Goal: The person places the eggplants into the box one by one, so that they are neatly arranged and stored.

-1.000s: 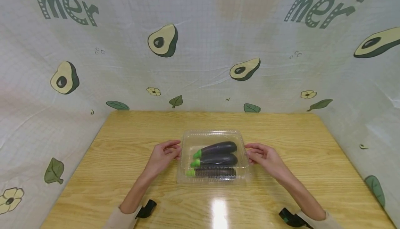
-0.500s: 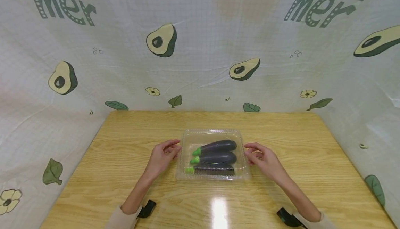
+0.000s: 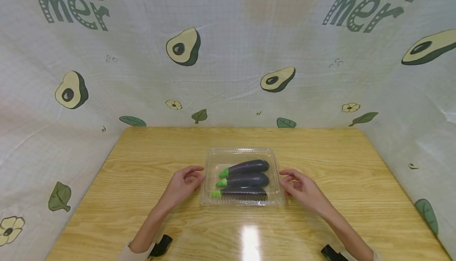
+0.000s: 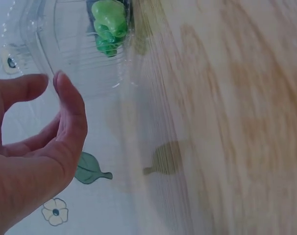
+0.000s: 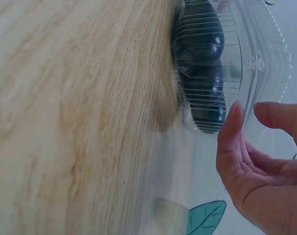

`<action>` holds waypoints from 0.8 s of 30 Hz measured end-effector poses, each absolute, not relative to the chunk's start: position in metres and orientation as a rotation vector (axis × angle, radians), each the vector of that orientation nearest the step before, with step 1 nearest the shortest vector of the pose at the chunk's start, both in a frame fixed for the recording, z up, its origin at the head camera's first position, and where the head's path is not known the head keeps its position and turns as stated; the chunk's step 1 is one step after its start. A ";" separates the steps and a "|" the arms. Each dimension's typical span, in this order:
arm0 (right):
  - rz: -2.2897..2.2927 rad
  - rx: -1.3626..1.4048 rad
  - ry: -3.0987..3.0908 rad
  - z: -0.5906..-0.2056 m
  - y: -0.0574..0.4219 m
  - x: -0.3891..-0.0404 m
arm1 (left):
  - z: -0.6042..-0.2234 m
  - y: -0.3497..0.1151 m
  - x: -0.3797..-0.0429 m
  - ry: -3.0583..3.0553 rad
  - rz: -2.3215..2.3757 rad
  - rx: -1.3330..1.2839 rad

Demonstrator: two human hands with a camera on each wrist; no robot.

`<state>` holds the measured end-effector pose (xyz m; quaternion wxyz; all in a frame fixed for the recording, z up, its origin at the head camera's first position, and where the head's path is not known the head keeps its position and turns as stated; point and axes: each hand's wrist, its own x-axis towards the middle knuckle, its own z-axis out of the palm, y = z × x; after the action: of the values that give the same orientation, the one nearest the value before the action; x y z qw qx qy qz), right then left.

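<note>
A clear plastic clamshell container (image 3: 236, 153), lid down, sits at the middle of the table. Through its walls show three dark purple eggplants with green stem ends: a far eggplant (image 3: 249, 167), a middle one and a near eggplant (image 3: 246, 193) behind the ridged front. My left hand (image 3: 183, 183) is beside the container's left edge, fingers loosely bent. In the left wrist view a small gap shows between thumb and fingertip, with green stem ends (image 4: 109, 22) beyond. At the right edge my right hand (image 3: 301, 187) mirrors it, fingertips by the rim, nothing between them.
The wooden table (image 3: 142, 150) carries a bright light reflection near its front. A white cloth (image 3: 228, 35) printed with avocados and leaves hangs behind it and along both sides. Black wrist cameras sit on both forearms, such as the left wrist camera (image 3: 161, 246).
The container and eggplants have shifted slightly away from me and now rest level. Both hands have drawn back a little toward me, off the container's rim.
</note>
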<state>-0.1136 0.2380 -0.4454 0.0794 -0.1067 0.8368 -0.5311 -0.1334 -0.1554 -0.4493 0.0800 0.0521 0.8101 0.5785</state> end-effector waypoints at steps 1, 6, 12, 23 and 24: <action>-1.578 -0.313 2.490 -0.445 0.239 -0.113 | -0.449 -0.157 -0.133 2.393 1.725 0.173; -1.555 -0.295 2.355 -0.442 0.246 -0.107 | -0.448 -0.166 -0.128 2.234 1.708 0.246; -1.610 -0.321 2.158 -0.441 0.253 -0.102 | -0.444 -0.172 -0.125 2.152 1.664 0.258; -1.601 -0.405 2.022 -0.447 0.256 -0.098 | -0.447 -0.177 -0.120 1.985 1.556 0.401; -1.599 -0.408 2.008 -0.447 0.256 -0.098 | -0.447 -0.177 -0.120 1.973 1.544 0.427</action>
<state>-0.0982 0.2557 -0.4468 0.2677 -0.1513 0.7444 -0.5928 -0.1200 -0.1775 -0.4473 0.2957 0.1607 0.7417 0.5803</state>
